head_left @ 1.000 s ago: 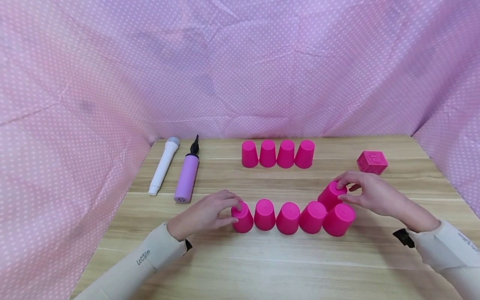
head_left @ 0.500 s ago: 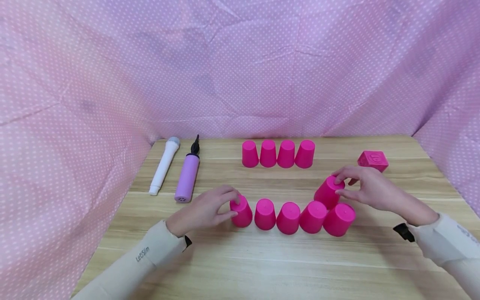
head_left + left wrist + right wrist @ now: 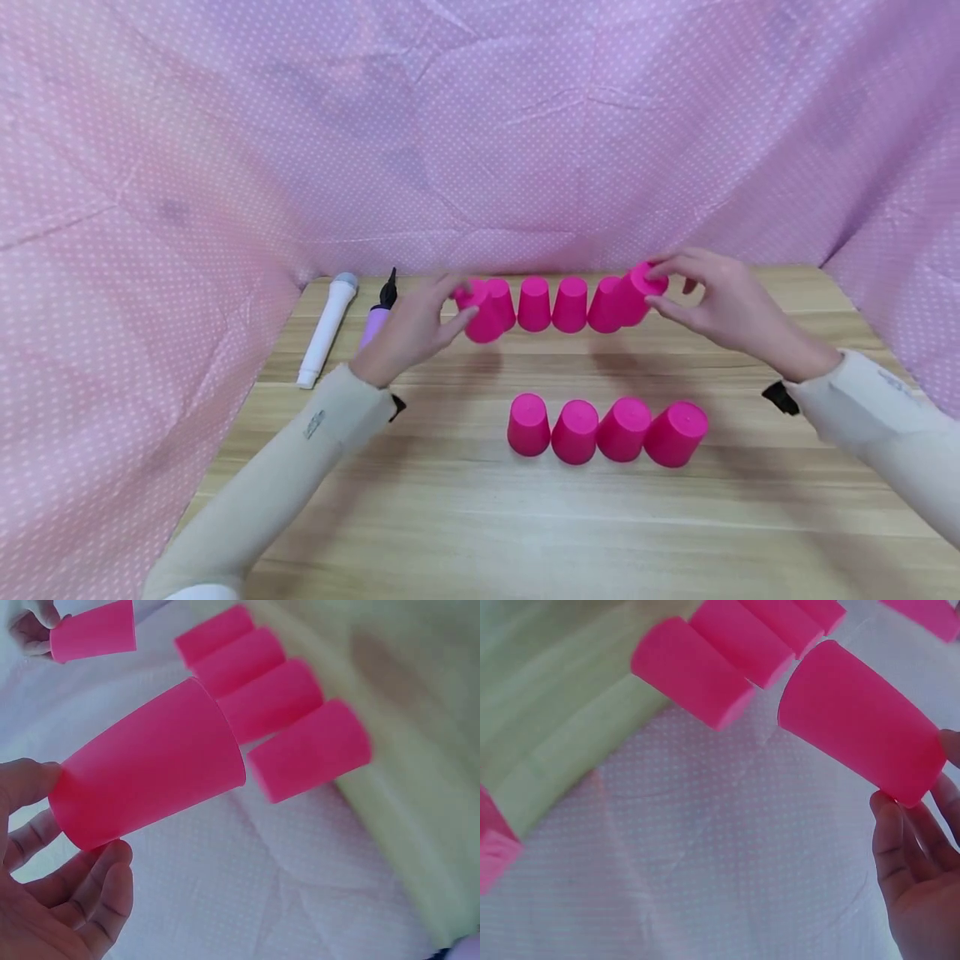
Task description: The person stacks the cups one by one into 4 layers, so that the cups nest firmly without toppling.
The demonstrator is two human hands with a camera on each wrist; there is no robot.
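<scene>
Both hands have lifted off the near row: left hand (image 3: 408, 333) pinches left cup (image 3: 480, 312), right hand (image 3: 712, 304) pinches right cup (image 3: 637, 292), now up by back row (image 3: 551, 304); near row (image 3: 607, 429) down to four.

A pale wooden table (image 3: 465, 533) carries two rows of upturned pink cups: four at the front (image 3: 606, 430), four at the back (image 3: 551, 303). A white microphone (image 3: 327, 330) lies at its left beside what appears to be a purple pump (image 3: 372, 325), partly hidden.
</scene>
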